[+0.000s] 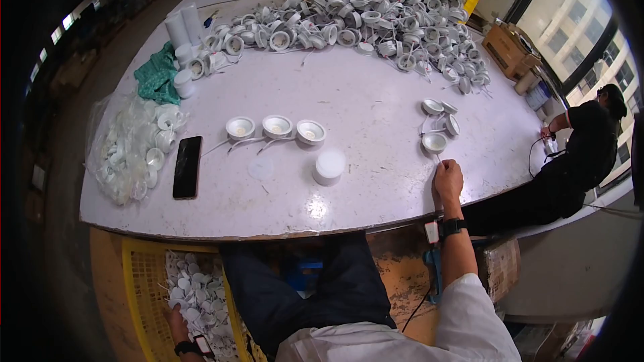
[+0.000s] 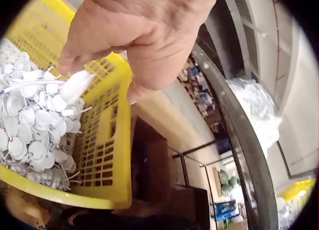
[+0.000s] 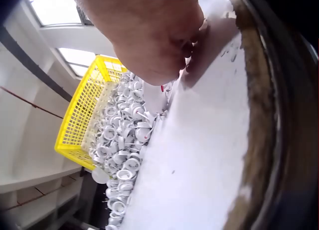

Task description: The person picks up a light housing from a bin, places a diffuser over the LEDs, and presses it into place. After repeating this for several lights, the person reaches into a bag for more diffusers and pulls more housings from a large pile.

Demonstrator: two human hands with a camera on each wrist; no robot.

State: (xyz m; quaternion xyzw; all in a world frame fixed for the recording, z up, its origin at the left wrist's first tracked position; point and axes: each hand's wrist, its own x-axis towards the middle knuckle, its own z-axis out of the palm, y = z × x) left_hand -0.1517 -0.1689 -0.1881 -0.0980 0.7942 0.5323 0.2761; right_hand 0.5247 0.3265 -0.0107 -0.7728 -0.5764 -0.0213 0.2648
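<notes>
At the table's right front, my right hand (image 1: pixel 449 181) has its fingers curled around the cord of a small white downlight (image 1: pixel 435 142). Several more downlights (image 1: pixel 453 125) lie just beyond it; in the right wrist view the curled hand (image 3: pixel 154 45) hides its fingertips. Low at the left, my left hand (image 1: pixel 177 327) is over a yellow basket (image 1: pixel 137 288) of white discs with wires (image 1: pixel 201 302). The left wrist view shows that hand (image 2: pixel 134 38) with thumb and fingers spread apart. A blurred white disc (image 2: pixel 77 88) with a wire appears just beneath its fingertips.
Three downlights (image 1: pixel 276 126) stand in a row mid-table, with a white round cup-like piece (image 1: pixel 329 166) nearer me. A phone (image 1: pixel 187 167) and a plastic bag of white parts (image 1: pixel 127 154) lie left. Downlights are heaped (image 1: pixel 376 13) at the back. Another person (image 1: pixel 590 141) is at the right.
</notes>
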